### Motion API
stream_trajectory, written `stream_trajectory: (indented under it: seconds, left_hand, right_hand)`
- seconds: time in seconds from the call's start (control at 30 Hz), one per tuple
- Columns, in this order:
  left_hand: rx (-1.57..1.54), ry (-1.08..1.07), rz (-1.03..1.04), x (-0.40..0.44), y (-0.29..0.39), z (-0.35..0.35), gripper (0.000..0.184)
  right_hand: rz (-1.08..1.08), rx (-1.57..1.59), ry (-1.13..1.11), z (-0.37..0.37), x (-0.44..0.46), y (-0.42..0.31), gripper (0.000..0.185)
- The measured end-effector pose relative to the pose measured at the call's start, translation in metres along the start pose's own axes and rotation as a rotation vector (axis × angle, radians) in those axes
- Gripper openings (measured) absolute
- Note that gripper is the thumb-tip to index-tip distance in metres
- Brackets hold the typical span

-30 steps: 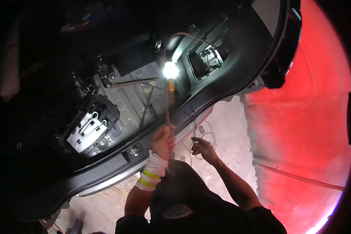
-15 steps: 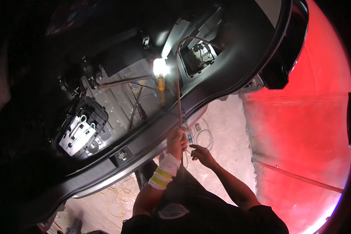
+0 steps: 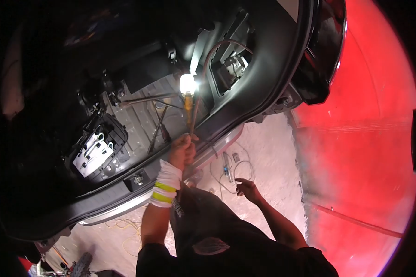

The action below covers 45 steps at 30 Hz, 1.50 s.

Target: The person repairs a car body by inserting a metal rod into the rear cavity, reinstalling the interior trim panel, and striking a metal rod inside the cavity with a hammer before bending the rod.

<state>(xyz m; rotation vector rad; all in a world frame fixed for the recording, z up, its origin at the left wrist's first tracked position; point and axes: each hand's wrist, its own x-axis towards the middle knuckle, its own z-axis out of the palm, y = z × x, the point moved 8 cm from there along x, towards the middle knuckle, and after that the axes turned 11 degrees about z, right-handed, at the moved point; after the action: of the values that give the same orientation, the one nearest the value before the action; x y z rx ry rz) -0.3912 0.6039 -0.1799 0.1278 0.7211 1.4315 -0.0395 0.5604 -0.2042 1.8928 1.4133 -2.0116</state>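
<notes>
My left hand (image 3: 184, 150), with a white and yellow band at the wrist, is closed around a long thin rod (image 3: 196, 111). From the fist the rod rises over the car's rear sill, bends over at the top and reaches the side-panel opening (image 3: 234, 69); its far end is hidden. Apart from the rod, my right hand (image 3: 247, 190) hangs over the floor, index finger stretched out and the others loosely bent, with nothing visible in it. Close to the rod stands a lit work lamp (image 3: 188, 104) with a yellow handle.
Long tools (image 3: 157, 131) lie on the bare trunk floor (image 3: 141, 117). A black tray with metal hooks (image 3: 94, 154) sits at left. The bumper (image 3: 217, 154) edges the trunk. Below are a cable (image 3: 252, 168) and a blue-banded tool (image 3: 226, 168); a red surface (image 3: 360, 175) stands at right.
My left hand has moved left and slightly up with the rod, whose shaft now leans across near the lamp. My right hand has shifted a little right and down, away from the left.
</notes>
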Motion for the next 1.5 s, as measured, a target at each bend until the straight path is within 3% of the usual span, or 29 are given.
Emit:
stream_trajectory:
  seconds: [0.13, 0.17, 0.27, 0.43, 0.57, 0.73, 0.93, 1.23, 1.5]
  left_hand:
    - [0.071, -0.039, -0.013, 0.005, 0.030, -0.003, 0.031]
    - [0.086, -0.020, 0.007, 0.006, 0.030, -0.008, 0.031]
    - [0.094, 0.015, 0.105, 0.012, 0.019, -0.007, 0.031]
    - [0.206, 0.022, 0.235, 0.014, -0.018, -0.009, 0.031]
    - [0.394, 0.073, 0.268, 0.022, -0.013, -0.021, 0.027]
    - [0.502, 0.056, 0.271, 0.023, 0.035, -0.009, 0.027]
    - [0.691, -0.004, 0.485, 0.044, 0.093, -0.010, 0.023]
    - [0.995, -0.030, 0.565, 0.058, 0.128, -0.007, 0.016]
    - [1.338, -0.107, 0.557, 0.083, 0.151, -0.008, 0.027]
  right_hand:
    - [-0.007, 0.003, -0.057, 0.009, 0.017, -0.019, 0.039]
    - [-0.022, -0.094, -0.044, 0.011, 0.024, -0.026, 0.039]
    - [-0.066, 0.002, -0.076, 0.024, 0.045, -0.047, 0.039]
    - [-0.067, -0.140, -0.009, 0.055, 0.048, -0.143, 0.040]
    - [-0.062, -0.022, -0.028, 0.081, 0.057, -0.183, 0.040]
    - [-0.070, -0.064, -0.011, 0.106, 0.051, -0.190, 0.042]
    - [-0.051, -0.143, 0.043, 0.114, 0.046, -0.191, 0.039]
    - [0.045, -0.201, 0.044, 0.130, 0.044, -0.186, 0.038]
    - [0.105, -0.250, 0.046, 0.123, 0.038, -0.164, 0.038]
